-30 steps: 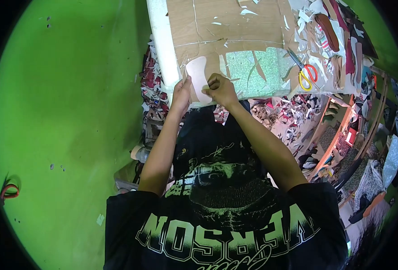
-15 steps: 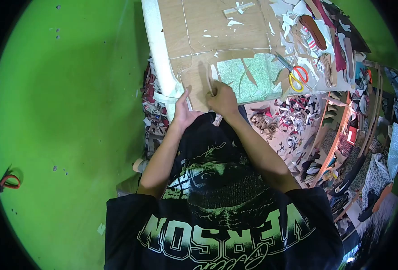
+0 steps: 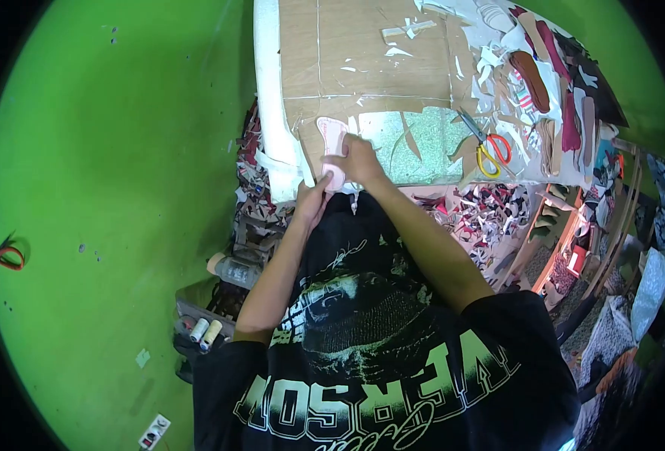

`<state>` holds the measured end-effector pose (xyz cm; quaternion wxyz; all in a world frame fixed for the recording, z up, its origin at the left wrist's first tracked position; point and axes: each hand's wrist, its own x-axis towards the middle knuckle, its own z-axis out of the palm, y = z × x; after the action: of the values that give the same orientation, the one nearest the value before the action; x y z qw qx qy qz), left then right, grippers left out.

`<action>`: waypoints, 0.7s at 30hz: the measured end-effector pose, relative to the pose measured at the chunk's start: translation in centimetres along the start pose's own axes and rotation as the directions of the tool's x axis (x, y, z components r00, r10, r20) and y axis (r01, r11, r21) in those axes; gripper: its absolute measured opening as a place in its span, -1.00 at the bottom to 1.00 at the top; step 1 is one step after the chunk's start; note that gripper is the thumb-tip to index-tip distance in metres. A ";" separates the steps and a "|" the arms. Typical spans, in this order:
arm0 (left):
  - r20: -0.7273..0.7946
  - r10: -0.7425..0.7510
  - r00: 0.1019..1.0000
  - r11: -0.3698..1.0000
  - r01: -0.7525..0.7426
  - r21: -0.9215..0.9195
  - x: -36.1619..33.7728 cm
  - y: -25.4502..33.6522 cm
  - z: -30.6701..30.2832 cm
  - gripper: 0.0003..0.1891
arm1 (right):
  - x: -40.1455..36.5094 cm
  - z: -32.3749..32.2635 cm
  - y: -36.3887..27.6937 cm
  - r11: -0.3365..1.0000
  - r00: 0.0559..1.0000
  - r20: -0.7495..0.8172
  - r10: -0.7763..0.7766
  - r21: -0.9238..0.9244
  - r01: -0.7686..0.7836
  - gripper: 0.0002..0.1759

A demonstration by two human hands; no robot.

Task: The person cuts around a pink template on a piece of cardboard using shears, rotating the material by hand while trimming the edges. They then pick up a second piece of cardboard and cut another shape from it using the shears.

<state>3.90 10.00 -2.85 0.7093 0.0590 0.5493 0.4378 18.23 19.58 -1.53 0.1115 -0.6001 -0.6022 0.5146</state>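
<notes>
A pale pink, insole-shaped piece (image 3: 333, 137) stands lengthwise over the near edge of the worktable, its flat face toward me with faint reddish marks near the top. My left hand (image 3: 311, 201) is closed on its lower end, thumb on top. Higher up, my right hand (image 3: 359, 160) grips the right side, fingers curled around the edge. To the right lie scissors (image 3: 486, 143) with one orange and one yellow handle loop, blades pointing away. A speckled pale green panel (image 3: 434, 135) in the tabletop is just right of my right hand.
White and brown scraps litter the brown tabletop (image 3: 377, 71). A dark brown sole-shaped stack (image 3: 529, 81) and maroon pieces (image 3: 571, 124) lie at the right. Offcuts cover the floor (image 3: 483, 225). Thread spools (image 3: 211, 334) sit at lower left, and a green wall (image 3: 122, 188) rises on the left.
The piece in my right hand was edge-on and now shows its pink face. My left hand has come onto its lower end. The camera view has shifted slightly.
</notes>
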 end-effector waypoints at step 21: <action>-0.458 0.158 0.875 0.972 -0.220 -0.085 1.5 -3.8 3.7 -0.67 | 2.2 -2.9 -1.1 0.804 0.879 0.132 -0.457 -0.361 0.473 -0.35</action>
<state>9.09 10.13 -4.67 0.5198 -0.0376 0.6586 0.5428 19.20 23.11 -0.40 0.1031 -0.4341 -0.8213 0.3556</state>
